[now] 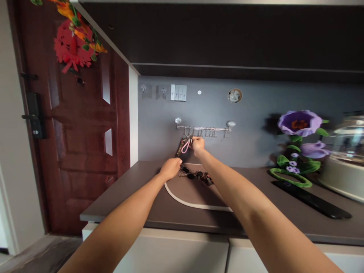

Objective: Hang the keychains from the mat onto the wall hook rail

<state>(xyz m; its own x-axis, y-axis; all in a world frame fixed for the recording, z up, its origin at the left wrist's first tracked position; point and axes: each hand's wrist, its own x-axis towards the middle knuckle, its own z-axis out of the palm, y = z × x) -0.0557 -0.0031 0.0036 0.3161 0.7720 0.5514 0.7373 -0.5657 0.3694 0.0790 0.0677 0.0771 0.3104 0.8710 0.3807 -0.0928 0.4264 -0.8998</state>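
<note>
A metal hook rail is fixed to the grey back panel by two round mounts. My right hand is closed in a pinch just under its left hooks, on a bunch of keys. Beside those fingers hang a pink loop strap and a dark patterned key fob. Lower and to the left, my left hand is closed near the fob's bottom end; what its fingers hold is hidden. More keys lie on a brown mat with a pale rim, partly behind my right forearm.
A dark shelf overhangs the counter. At right stand a purple flower decoration, a long black object and a blurred clear-topped container. A red-brown door is at left.
</note>
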